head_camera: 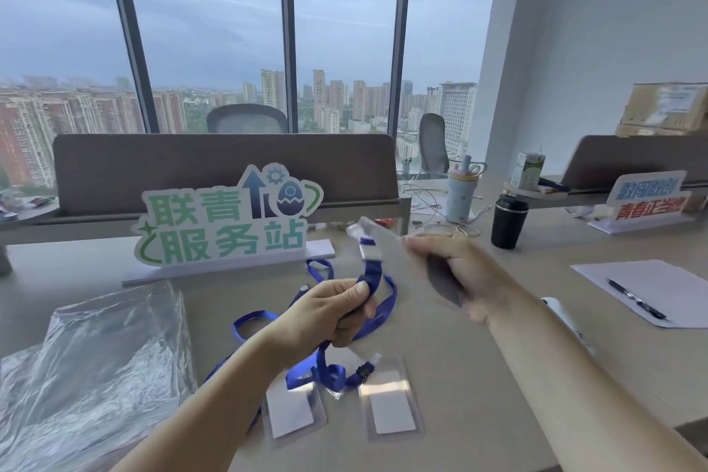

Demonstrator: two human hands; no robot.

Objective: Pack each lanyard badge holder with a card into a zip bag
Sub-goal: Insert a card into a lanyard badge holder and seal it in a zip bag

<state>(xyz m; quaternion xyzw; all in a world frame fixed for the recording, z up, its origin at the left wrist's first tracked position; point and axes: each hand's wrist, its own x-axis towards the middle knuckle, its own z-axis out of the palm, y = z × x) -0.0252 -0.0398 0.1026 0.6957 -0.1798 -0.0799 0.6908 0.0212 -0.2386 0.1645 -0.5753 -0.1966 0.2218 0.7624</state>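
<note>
Two hands up over the desk (479, 376), both busy. Your left hand (337, 312) is clenched round the blue lanyard (373, 274), thumb on top, strap bunched in the fist and trailing down in loops to the desk. Your right hand (456, 272) pinches a clear badge holder (377, 232), lifted and tilted, blurred; you can't tell from here whether a card sits inside. The strap's clip end runs up from your left fist to that holder.

Below your hands, near the front edge, two more holders (392, 404) lie flat side by side, each with a white card (394, 412) inside and blue straps tangled across their tops. At the left edge sits a crumpled heap of zip bags (88, 364). Toward the back stands a green sign (226, 222). At the right edge, paper (659, 280) with a pen (636, 297) on it; a black cup (508, 220) stands behind.
</note>
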